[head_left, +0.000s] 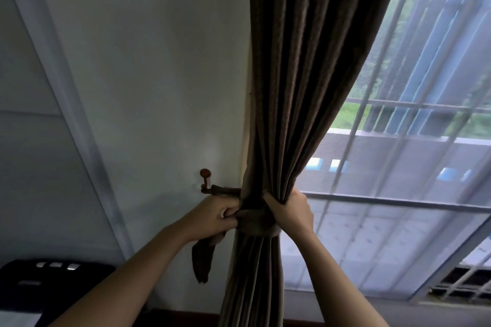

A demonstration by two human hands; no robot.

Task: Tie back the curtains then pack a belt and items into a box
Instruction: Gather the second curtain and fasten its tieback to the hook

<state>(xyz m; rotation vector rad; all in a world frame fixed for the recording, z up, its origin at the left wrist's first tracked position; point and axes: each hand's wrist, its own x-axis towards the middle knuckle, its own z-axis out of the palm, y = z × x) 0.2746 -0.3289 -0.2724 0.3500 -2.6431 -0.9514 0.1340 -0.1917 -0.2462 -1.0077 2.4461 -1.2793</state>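
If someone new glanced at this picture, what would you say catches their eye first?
The dark brown curtain dominates the centre, gathered into a tight bundle. At its waist, the right hand grips the folds while the left hand pulls the matching tie-back band wrapped around them, its other end running to a wall hook on the left. To the right, the barred window shows through a sheer white curtain.

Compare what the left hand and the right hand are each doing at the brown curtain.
The left hand pinches the brown fabric tie-back band on the wall side; the right hand grips the bunched brown curtain on the window side. The left sits slightly lower, below the reddish wall hook. Both are closed on fabric.
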